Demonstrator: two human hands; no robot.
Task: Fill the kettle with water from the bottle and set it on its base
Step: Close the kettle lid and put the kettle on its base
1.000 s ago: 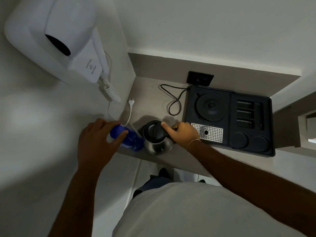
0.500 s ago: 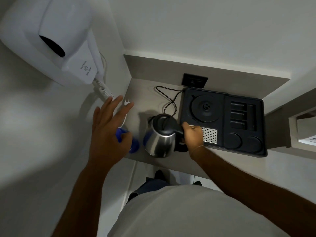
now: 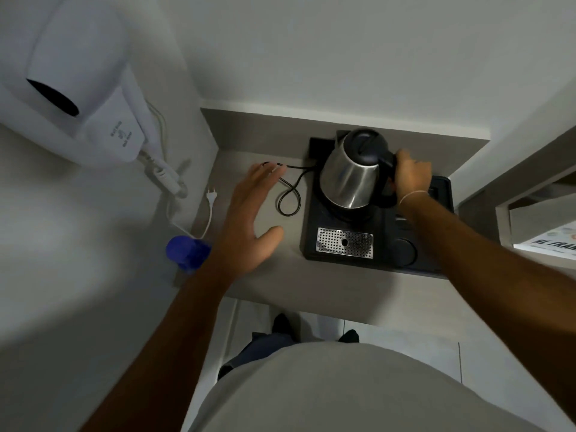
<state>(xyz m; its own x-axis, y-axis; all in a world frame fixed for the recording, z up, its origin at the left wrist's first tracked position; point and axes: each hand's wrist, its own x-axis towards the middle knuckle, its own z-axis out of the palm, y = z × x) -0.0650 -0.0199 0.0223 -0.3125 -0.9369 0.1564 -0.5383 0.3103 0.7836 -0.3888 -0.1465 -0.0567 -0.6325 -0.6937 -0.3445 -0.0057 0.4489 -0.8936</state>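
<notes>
Right hand (image 3: 411,179) wrapped around the black handle, a person holds the steel kettle (image 3: 352,179) upright at upper right of frame — directly over the black tray's base (image 3: 346,218) — while the left hand (image 3: 252,213), fingers spread and holding nothing, hovers beside the blue bottle (image 3: 185,252).

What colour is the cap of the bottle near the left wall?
Blue. The bottle cap shows in the head view, the only one, beside the left forearm.
</notes>
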